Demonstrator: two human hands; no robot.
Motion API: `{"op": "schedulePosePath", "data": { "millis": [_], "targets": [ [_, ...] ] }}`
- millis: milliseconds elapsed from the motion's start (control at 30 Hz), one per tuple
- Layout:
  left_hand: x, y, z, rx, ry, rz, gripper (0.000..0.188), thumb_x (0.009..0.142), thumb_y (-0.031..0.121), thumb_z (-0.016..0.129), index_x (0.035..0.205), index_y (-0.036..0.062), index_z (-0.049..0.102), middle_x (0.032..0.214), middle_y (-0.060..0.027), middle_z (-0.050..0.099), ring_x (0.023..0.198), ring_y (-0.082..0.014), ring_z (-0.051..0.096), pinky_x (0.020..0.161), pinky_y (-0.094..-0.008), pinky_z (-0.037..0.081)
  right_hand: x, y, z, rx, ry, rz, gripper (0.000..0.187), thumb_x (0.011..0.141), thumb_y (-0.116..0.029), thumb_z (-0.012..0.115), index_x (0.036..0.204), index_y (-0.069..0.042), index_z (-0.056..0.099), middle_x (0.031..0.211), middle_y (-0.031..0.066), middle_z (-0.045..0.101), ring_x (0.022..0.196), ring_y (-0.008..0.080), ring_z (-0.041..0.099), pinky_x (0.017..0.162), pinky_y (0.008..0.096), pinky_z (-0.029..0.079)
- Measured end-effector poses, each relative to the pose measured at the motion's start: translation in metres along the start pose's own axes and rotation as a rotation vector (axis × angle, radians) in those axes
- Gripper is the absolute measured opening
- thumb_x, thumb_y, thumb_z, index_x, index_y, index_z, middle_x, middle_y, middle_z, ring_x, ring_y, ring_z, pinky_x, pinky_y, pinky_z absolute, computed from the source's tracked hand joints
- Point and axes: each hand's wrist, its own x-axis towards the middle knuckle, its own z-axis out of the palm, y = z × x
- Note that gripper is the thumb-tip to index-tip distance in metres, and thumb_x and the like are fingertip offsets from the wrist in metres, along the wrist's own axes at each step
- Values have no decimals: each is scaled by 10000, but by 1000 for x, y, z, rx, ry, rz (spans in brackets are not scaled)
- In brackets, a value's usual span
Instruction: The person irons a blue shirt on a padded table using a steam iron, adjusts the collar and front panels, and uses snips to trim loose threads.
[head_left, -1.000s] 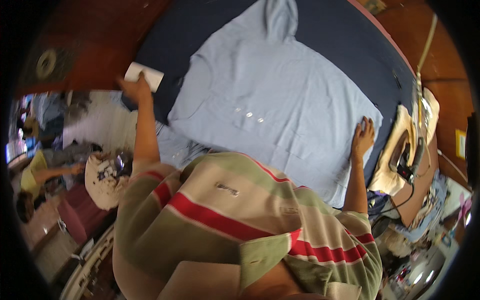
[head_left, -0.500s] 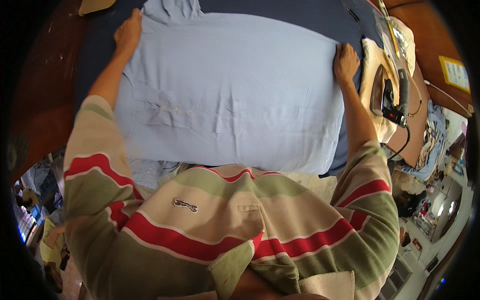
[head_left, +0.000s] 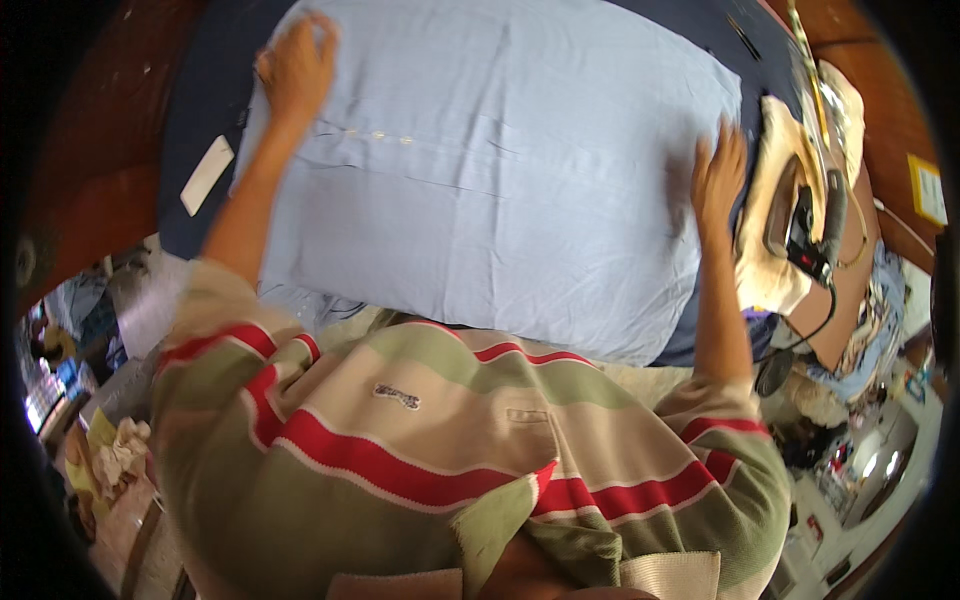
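Observation:
A light blue shirt point(head_left: 430, 210) is spread over the dark blue cloth of the ironing surface, with a short row of small pale buttons across its left part and creases running through the middle. On its far left part rests my left hand point(head_left: 300, 70), fingers apart and slightly blurred. My right hand point(head_left: 718, 185) is over the shirt's right edge, fingers stretched out and holding nothing. To the right of that hand, an iron point(head_left: 805, 225) with a dark handle lies on a folded cream cloth point(head_left: 770, 270).
At the left, a white card point(head_left: 207, 175) lies on the dark cloth point(head_left: 185, 115). A cord point(head_left: 825, 320) hangs from the iron. Folded garments point(head_left: 870, 335) are piled at the right. A thin dark tool point(head_left: 743, 38) lies at the far right.
Both hands have let go of the shirt's edges and opened. The shirt has shifted away from me, its buttons now farther off. The white card has come into sight at the left.

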Motion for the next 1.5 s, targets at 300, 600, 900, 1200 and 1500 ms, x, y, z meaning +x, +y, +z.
{"op": "schedulePosePath", "data": {
  "millis": [300,600,900,1200,1500],
  "targets": [
    [-60,-26,-26,65,-436,-42,447,959,377,321,1400,308,301,1484,18,237,1367,-198,196,1050,-552,167,-63,4,-36,-149,-481,74,581,902,-459,410,1416,-211,298,1472,140,236,1362,328,190,1072,529,120],
    [-7,-57,-27,-20,-308,-555,527,872,379,506,1352,208,374,1379,-69,397,1264,-245,377,965,-570,266,38,174,-123,-540,-83,347,610,779,-418,644,1180,20,505,1134,220,553,1004,357,557,827,433,450],
    [52,-21,-28,99,-192,-195,465,799,180,559,1256,198,477,1303,-23,478,1219,-215,426,975,-468,292,59,204,-141,319,-316,667,280,684,-125,648,914,-16,532,612,36,513,454,120,493,411,277,405],
    [158,96,20,-41,-764,532,543,693,213,657,1222,186,538,1180,-56,590,1164,-204,499,1063,-507,180,124,-56,-120,85,-618,-113,571,668,-142,668,1204,-87,481,989,237,618,929,386,601,786,424,481],
    [180,62,38,-96,-893,409,419,772,421,625,1107,170,600,1129,-75,610,1124,-232,524,989,-494,241,175,-216,-34,154,-626,-345,404,695,-194,630,1079,-114,536,849,206,644,808,393,619,706,443,498]
  ]
}}
